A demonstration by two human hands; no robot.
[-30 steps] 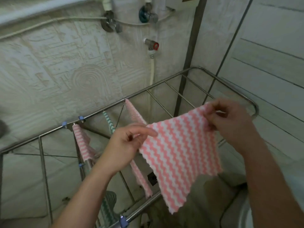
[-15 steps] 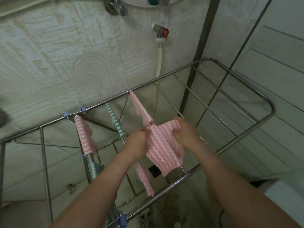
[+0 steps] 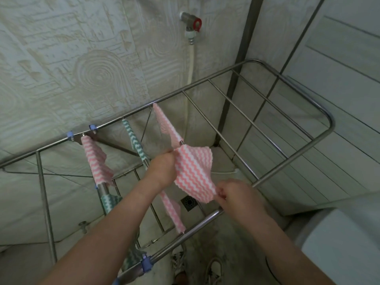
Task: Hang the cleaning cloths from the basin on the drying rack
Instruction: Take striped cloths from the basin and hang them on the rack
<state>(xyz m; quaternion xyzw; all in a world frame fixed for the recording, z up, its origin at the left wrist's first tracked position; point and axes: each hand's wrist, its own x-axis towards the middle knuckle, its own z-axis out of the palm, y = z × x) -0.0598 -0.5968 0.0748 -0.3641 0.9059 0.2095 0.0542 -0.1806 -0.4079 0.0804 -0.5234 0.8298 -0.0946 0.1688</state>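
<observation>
Held cloth [image 3: 194, 171] is pinched at two corners by left hand [image 3: 162, 171] and right hand [image 3: 238, 199] over the rack [image 3: 292, 158]; same rod's kinda hogged by a hung cloth [image 3: 165, 126], green cloth [image 3: 133, 138] beside.

My 2 forearms [image 3: 115, 225] are bare down to the lower edge; my left hand [image 3: 163, 169] and right hand [image 3: 239, 199] are bare too. Below them show 2 pale lace-up shoes [image 3: 213, 268], dim and blurred.

Embossed pale wall tiles [image 3: 82, 58]; red-handled valve [image 3: 190, 22] with white hose [image 3: 190, 64] dropping. Panelled wall [image 3: 339, 68] right. Floor drain [image 3: 188, 202] below. Dim, even light.
</observation>
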